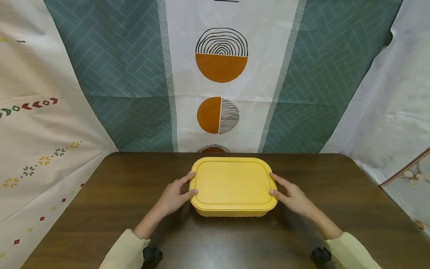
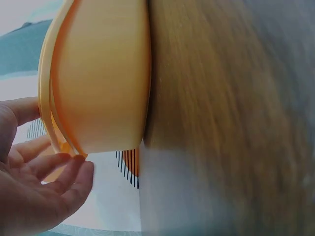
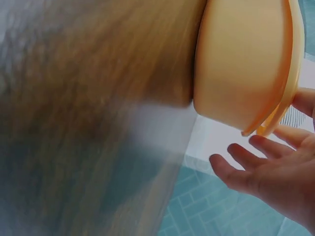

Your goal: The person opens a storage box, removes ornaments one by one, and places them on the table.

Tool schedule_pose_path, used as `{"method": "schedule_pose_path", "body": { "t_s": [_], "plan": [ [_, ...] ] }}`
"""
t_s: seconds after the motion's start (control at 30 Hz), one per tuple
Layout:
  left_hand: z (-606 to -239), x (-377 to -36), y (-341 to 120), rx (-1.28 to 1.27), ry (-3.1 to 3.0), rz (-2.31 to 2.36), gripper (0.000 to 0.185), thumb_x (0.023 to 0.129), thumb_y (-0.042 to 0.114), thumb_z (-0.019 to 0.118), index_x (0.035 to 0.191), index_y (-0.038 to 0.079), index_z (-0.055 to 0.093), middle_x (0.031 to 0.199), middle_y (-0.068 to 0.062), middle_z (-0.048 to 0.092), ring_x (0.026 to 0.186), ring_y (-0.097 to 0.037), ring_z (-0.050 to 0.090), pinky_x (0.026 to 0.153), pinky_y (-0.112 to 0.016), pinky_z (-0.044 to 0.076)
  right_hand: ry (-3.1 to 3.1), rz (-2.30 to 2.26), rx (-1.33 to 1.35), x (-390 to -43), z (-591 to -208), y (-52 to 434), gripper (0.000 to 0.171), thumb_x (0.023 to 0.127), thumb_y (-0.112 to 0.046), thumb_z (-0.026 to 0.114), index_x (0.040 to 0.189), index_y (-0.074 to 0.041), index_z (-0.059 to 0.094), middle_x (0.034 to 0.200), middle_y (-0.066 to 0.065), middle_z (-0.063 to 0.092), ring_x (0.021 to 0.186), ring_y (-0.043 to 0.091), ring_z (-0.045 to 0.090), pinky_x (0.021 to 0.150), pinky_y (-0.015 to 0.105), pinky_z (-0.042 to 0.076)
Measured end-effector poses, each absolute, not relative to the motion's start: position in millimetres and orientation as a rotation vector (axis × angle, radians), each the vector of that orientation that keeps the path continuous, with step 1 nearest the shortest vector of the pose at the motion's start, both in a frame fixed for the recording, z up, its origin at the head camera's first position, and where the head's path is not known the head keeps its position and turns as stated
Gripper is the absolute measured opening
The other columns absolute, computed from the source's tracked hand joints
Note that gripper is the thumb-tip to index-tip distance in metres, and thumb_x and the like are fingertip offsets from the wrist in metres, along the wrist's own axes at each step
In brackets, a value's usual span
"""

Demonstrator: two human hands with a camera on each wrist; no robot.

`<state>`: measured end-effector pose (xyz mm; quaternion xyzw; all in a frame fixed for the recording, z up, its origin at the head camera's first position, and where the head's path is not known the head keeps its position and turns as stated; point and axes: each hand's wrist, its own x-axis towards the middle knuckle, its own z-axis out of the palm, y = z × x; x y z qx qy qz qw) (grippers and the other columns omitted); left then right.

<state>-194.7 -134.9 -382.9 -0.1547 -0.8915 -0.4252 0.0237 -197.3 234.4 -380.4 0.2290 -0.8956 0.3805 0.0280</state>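
A yellow rectangular container with rounded corners sits on the table, its flat yellow lid on top. At the lid's left edge, my left hand holds the rim with thumb and fingertips. My right hand does the same at the right edge. In the left wrist view, the thumb lies on the lid and other fingers reach below its rim. A narrow gap shows between lid and container wall there. The right wrist view shows a similar gap beside the lid. The container's inside is hidden.
The dark brown wooden table has rounded far corners. Behind it hangs a green and white patterned cloth. Pale cloths hang at both sides. A dark strapped device sits on each wrist.
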Motion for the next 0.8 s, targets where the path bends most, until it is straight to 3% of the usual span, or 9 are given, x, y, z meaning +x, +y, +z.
{"method": "schedule_pose_path", "body": {
  "t_s": [0.03,0.07,0.13,0.23,0.37,0.63,0.73,0.8],
  "plan": [
    [-382.9,-194.4,-134.7,-0.472,-2.734,-1.330,0.057,0.083,0.020,0.067,0.134,0.007,0.046,0.136,-0.012,0.045,0.095,-0.027,0.054,0.073,-0.037,0.048,-2.739,1.195,0.693,-197.6,-380.9,234.5,0.059,0.087,-0.018,0.061,0.137,0.003,0.036,0.138,0.023,0.039,0.124,0.038,0.038,0.091,0.047,0.041],
    [-383.2,-194.7,-134.5,-0.465,-2.704,-1.361,0.057,0.081,0.018,0.068,0.133,0.007,0.047,0.134,-0.012,0.048,0.090,-0.026,0.055,0.070,-0.034,0.049,-2.709,1.222,0.685,-198.2,-381.5,234.5,0.058,0.086,-0.016,0.062,0.136,0.003,0.038,0.136,0.023,0.040,0.122,0.038,0.041,0.089,0.043,0.044],
    [-383.7,-195.2,-133.6,-0.435,-2.649,-1.425,0.055,0.079,0.015,0.071,0.130,0.006,0.050,0.129,-0.012,0.052,0.093,-0.024,0.057,0.070,-0.030,0.050,-2.656,1.275,0.663,-199.1,-381.8,234.1,0.057,0.084,-0.014,0.065,0.134,0.003,0.042,0.132,0.023,0.045,0.114,0.035,0.048,0.082,0.034,0.050],
    [-383.6,-196.1,-132.0,-0.347,-2.600,-1.563,0.054,0.076,0.012,0.073,0.127,0.008,0.054,0.121,-0.010,0.056,0.076,-0.018,0.053,0.057,-0.023,0.046,-2.594,1.341,0.644,-200.5,-381.3,233.6,0.054,0.082,-0.010,0.067,0.131,0.002,0.046,0.127,0.022,0.049,0.098,0.022,0.054,0.069,0.020,0.050],
    [-381.5,-195.5,-130.6,-0.253,-2.564,-1.723,0.054,0.075,0.011,0.073,0.126,0.010,0.055,0.117,-0.008,0.055,0.068,-0.017,0.047,0.052,-0.023,0.041,-2.574,1.386,0.619,-201.1,-380.2,234.5,0.051,0.083,-0.010,0.066,0.130,0.000,0.048,0.125,0.021,0.051,0.088,0.010,0.052,0.064,0.022,0.049],
    [-370.3,-192.5,-123.1,-0.205,-2.449,-1.981,0.053,0.077,0.010,0.072,0.127,0.009,0.054,0.099,-0.013,0.056,0.065,-0.013,0.048,0.055,-0.023,0.043,-2.571,1.522,0.528,-202.6,-375.8,243.7,0.049,0.087,-0.013,0.061,0.132,-0.001,0.046,0.122,0.019,0.051,0.086,0.008,0.051,0.068,0.018,0.047],
    [-365.2,-192.6,-114.0,-0.189,-2.380,-2.097,0.052,0.077,0.007,0.070,0.127,0.006,0.054,0.109,-0.014,0.057,0.064,-0.014,0.049,0.057,-0.021,0.046,-2.544,1.590,0.516,-204.7,-374.2,249.8,0.049,0.088,-0.012,0.060,0.132,0.001,0.045,0.121,0.014,0.051,0.087,0.009,0.054,0.069,0.018,0.048],
    [-362.7,-192.9,-107.1,-0.169,-2.351,-2.144,0.052,0.077,0.005,0.070,0.127,0.006,0.054,0.118,-0.013,0.055,0.064,-0.015,0.049,0.057,-0.020,0.046,-2.533,1.635,0.506,-205.8,-373.5,255.0,0.050,0.088,-0.013,0.060,0.132,0.002,0.044,0.123,0.004,0.051,0.089,0.007,0.056,0.069,0.018,0.049]
  ]
}}
